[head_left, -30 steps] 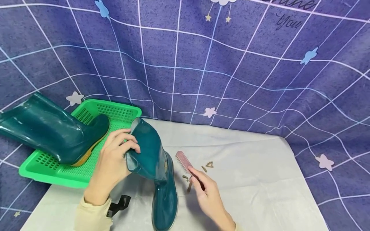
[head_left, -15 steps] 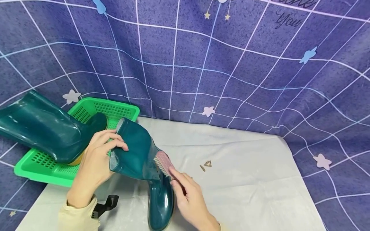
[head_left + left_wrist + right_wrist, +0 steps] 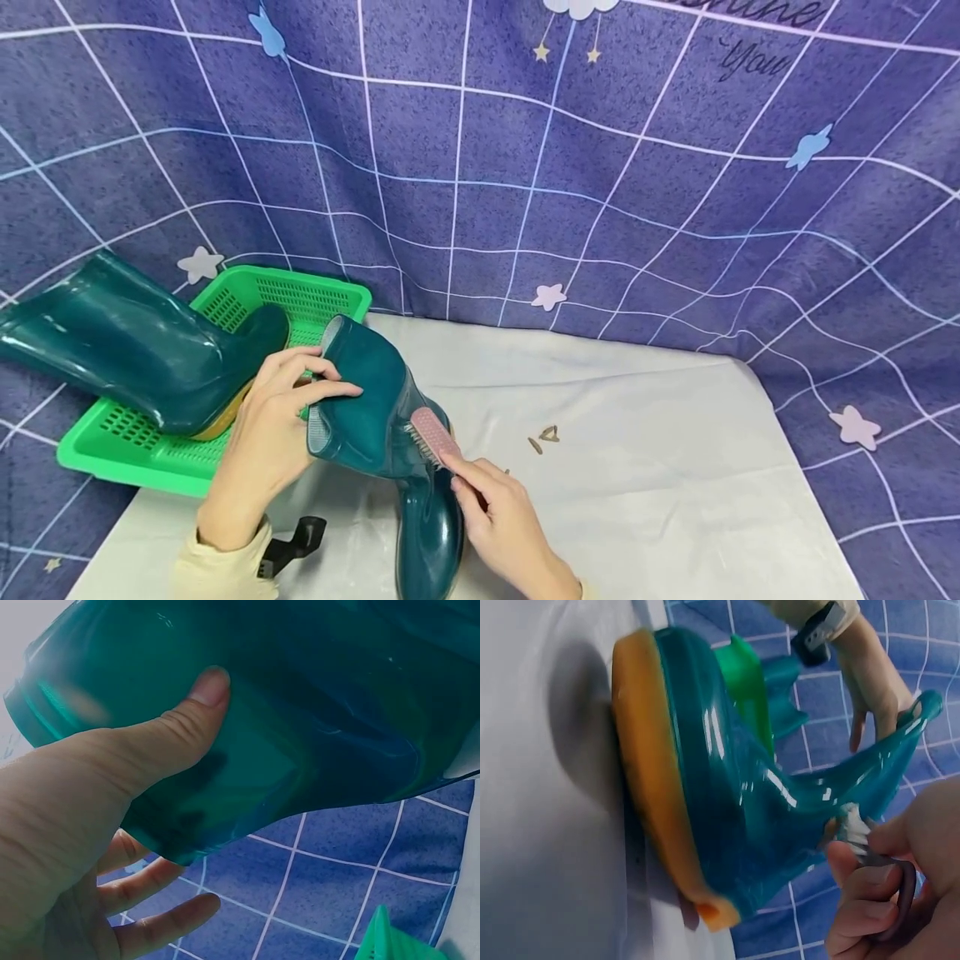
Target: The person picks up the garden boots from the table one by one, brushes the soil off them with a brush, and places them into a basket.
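Note:
A glossy dark-green rain boot [image 3: 431, 533] with a yellow-orange sole [image 3: 649, 765] stands on the white cloth, its shaft bent over to the left. My left hand [image 3: 273, 425] grips the shaft near the top opening; in the left wrist view the thumb presses its outside. My right hand [image 3: 498, 517] holds a pink brush [image 3: 432, 432] by its handle, pale bristles against the lower shaft just above the ankle. Beside the bristles a small brown patch [image 3: 830, 827] shows on the boot in the right wrist view.
Left, a second green boot [image 3: 142, 342] leans in a green perforated basket [image 3: 127, 467]. Brown bits [image 3: 550, 433] lie on the white cloth [image 3: 637, 467] to the right. A blue-purple gridded curtain [image 3: 487, 208] hangs behind. A black device [image 3: 296, 546] sits by the left wrist.
The right hand has brought the brush leftward from above the cloth onto the boot's shaft, and then slightly down along it. The left hand keeps its grip at the boot's top.

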A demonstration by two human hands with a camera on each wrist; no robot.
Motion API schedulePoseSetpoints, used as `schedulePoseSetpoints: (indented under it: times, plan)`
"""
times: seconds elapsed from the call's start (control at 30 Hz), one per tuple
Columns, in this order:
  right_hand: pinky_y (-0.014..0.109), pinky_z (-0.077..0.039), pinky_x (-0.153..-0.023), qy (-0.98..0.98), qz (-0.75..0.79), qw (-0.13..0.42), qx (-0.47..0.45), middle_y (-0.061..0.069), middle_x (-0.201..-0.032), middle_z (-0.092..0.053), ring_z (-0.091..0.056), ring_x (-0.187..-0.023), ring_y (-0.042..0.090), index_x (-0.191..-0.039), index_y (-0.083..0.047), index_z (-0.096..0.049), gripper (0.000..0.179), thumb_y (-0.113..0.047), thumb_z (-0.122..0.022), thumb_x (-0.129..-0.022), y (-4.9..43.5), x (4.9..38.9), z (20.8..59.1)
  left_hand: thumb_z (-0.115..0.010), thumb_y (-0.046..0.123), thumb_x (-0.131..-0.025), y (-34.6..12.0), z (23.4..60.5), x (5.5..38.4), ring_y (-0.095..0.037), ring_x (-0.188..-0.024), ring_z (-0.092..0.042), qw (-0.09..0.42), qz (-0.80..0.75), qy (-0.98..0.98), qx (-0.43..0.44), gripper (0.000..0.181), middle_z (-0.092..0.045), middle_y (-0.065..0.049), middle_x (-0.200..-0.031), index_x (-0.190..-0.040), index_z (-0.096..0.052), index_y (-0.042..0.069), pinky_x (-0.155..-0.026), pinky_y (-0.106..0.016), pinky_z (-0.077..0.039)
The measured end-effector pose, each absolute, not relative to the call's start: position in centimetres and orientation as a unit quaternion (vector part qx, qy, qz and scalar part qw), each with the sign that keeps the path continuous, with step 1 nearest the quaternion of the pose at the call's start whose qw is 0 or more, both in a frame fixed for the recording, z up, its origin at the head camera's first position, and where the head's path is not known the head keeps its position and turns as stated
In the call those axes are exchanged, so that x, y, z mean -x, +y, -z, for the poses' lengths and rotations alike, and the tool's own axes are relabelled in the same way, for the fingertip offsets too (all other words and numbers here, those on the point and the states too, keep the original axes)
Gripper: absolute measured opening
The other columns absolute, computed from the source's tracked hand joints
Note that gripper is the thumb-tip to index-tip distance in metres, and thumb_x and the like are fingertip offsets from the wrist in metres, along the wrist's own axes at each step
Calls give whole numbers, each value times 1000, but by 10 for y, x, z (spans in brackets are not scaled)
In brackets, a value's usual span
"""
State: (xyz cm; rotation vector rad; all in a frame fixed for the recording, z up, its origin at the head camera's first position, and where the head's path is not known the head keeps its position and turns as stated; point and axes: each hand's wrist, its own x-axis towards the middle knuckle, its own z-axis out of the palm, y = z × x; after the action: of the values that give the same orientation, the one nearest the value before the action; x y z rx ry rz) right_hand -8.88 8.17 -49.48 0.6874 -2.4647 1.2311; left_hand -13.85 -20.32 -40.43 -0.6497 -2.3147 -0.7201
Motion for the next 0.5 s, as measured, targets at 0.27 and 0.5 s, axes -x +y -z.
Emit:
schedulePoseSetpoints:
  times: [0.27,0.5]
  plan:
    - [11,-37,-55,-887,-393,142,-196,-18,-84,-62,-42,-62,-7,-129,-34,-66,40,-11,-63,-97,94,95,493,-84,1,-69,-202,408,138,-34,-126,-47,306,266,-882,240,33,-62,-2,-105,-95,-79,21,-93,-44,-42]
    - [5,-40,-60,-822,-452,223,-265,-7,-94,-67,-48,-69,-5,-133,-22,-64,40,-7,-61,-97,84,91,494,-82,-4,-69,-201,408,137,-33,-125,-48,311,262,-882,239,35,-62,-2,-104,-94,-79,20,-95,-44,-42]
